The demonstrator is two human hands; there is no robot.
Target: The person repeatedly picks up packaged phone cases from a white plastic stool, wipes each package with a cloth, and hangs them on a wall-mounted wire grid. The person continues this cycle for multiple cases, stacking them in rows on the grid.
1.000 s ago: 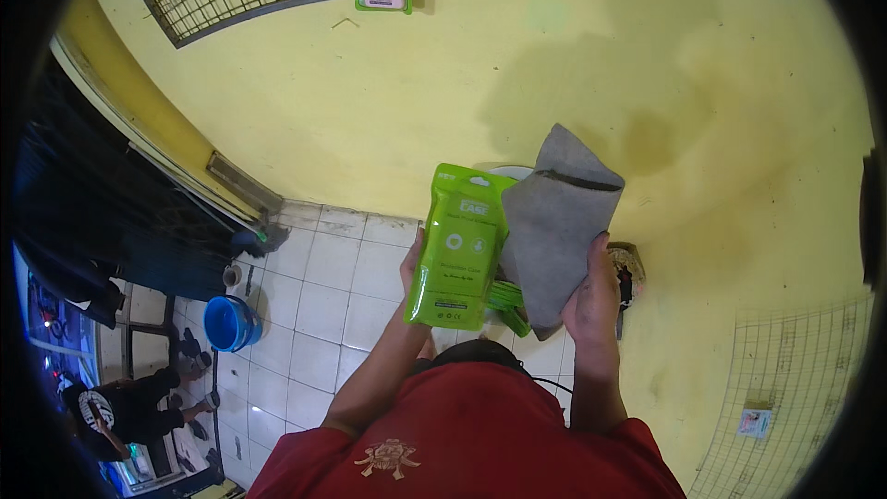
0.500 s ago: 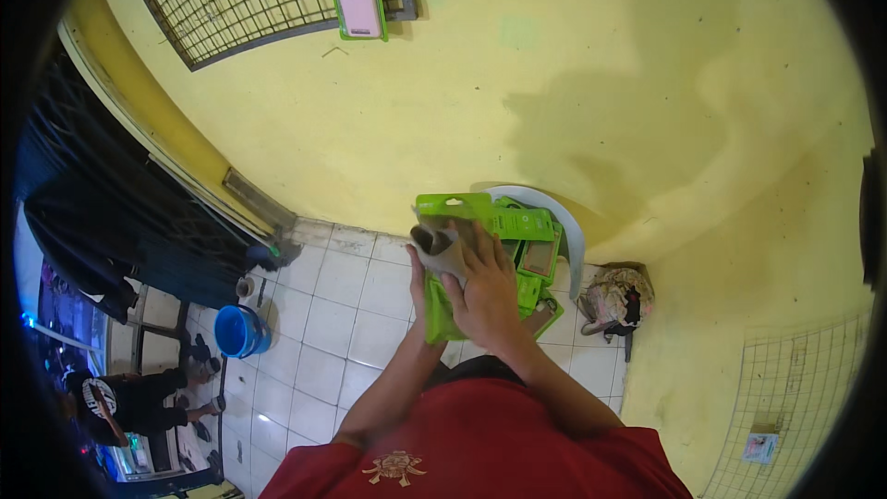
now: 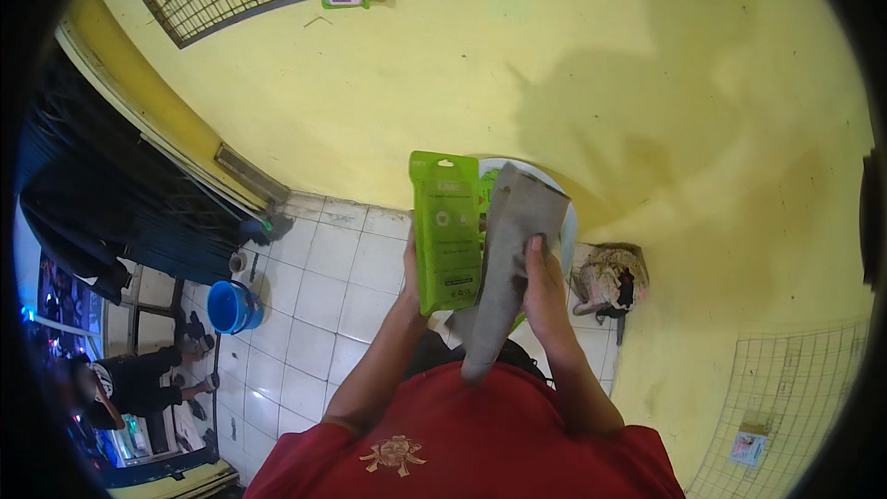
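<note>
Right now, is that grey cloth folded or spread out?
Folded, it seems, not spread: the grey cloth in the right hand forms a narrow length, tapering at its lower end.

The red shirt [image 3: 490, 444] has a pale, crest-like emblem [image 3: 393, 455] on its front and short sleeves [image 3: 636, 460] on either side of that emblem.

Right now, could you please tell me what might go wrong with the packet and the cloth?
The green packet might slip: the left hand shows only at its left edge, so the hold is hard to judge.

The grey cloth could snag or drag: the right hand grips it higher up, while its lower end hangs loose, overlapping the red shirt in this view.
</note>
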